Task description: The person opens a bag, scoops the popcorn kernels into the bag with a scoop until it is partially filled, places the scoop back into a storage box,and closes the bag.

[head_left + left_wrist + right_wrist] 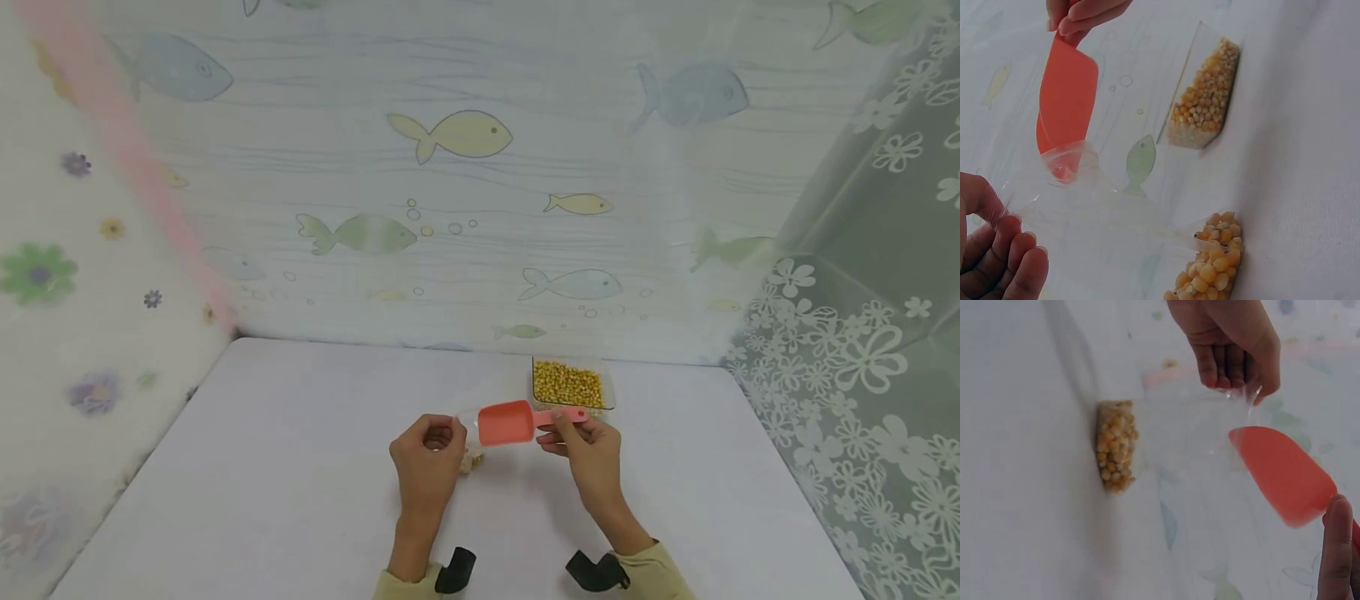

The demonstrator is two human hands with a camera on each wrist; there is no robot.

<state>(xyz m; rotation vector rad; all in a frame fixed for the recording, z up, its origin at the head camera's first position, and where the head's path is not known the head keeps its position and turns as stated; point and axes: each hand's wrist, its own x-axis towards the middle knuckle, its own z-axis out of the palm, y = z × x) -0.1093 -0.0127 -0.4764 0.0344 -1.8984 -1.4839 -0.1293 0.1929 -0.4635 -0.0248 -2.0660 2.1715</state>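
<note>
Both forearms wear pale yellow-green sleeves [652,567], with a black camera mount [596,572] strapped at each wrist.

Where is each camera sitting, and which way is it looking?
Head: on the head, looking forward and down at the white table; shows both forearms, left hand and right hand.
Left wrist: on the left wrist, facing the clear bag of corn; shows left-hand fingers.
Right wrist: on the right wrist, facing the same bag; shows a right fingertip.
All three share the orange scoop.

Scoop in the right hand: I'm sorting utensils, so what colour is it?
The scoop is plain coral-red; the left wrist view shows it best.
</note>
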